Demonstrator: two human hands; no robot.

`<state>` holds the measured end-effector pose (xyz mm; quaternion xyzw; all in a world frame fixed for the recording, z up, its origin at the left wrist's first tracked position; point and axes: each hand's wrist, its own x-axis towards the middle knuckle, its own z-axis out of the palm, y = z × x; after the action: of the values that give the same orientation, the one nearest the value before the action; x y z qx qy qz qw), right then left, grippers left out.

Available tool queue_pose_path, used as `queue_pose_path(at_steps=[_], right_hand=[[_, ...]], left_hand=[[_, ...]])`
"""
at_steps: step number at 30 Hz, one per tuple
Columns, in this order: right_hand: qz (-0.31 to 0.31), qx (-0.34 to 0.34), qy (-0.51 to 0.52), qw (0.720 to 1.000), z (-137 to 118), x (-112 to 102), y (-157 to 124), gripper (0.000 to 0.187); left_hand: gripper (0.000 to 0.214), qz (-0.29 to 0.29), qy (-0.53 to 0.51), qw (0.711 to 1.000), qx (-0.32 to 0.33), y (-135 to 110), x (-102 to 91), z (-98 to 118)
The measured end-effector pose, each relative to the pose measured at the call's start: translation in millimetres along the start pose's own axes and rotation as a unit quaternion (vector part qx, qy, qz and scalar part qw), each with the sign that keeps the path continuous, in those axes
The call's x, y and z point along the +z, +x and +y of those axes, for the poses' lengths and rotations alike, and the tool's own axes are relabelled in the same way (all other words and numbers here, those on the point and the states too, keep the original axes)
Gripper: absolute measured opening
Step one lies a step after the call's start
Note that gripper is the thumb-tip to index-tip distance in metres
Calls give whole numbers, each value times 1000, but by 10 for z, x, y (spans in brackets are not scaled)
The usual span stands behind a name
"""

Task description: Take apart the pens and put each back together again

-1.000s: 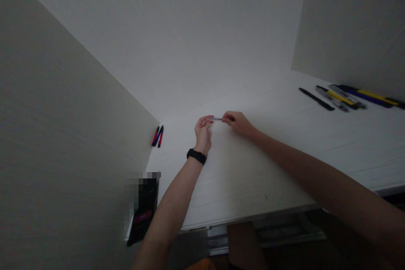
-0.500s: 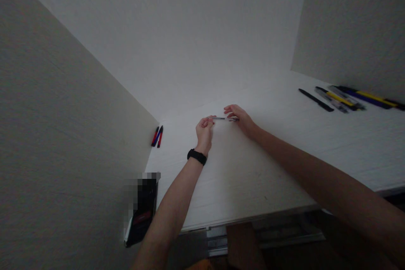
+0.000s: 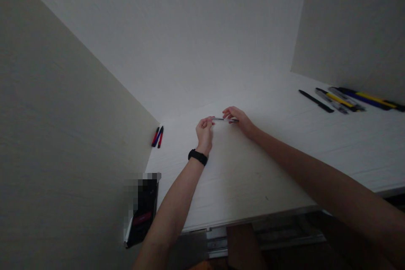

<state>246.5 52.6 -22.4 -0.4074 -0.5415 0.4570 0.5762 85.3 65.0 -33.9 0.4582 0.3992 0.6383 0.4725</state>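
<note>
Slim clear-barrel pen (image 3: 224, 119) pinched end to end between both hands, level over white tabletop (image 3: 243, 168), gap beneath hard to judge. Left hand (image 3: 204, 130) closed on left end, right hand (image 3: 238, 120) gripping right end with thumb and fingers. Nice even pinch, barrel straight. Loose pens (image 3: 341, 99) off right, red-blue markers (image 3: 157, 136) far left.

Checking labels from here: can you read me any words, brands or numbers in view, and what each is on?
No text is readable in this view.
Pen between the hands: any printing too small to read.
Row of pens at right: too small to read.
Red and blue pens at left: too small to read.
Black object: red patch too blurred to read.
</note>
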Motion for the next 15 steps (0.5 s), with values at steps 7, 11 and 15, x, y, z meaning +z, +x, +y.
queue_pose_path(at_steps=[7,11,15], right_hand=[[-8,-8,2,1000,9,5,2,60],[-10,-6,4,1000,-15,22,-5,56],[-31,-2,6,999,-40,14,-23,49]], left_hand=[[26,-4,5,1000,-10,13,-7,-4],[27,3,-2,1000,-2,8,-4,3],[30,-16,8,1000,4,-6,-2,1]])
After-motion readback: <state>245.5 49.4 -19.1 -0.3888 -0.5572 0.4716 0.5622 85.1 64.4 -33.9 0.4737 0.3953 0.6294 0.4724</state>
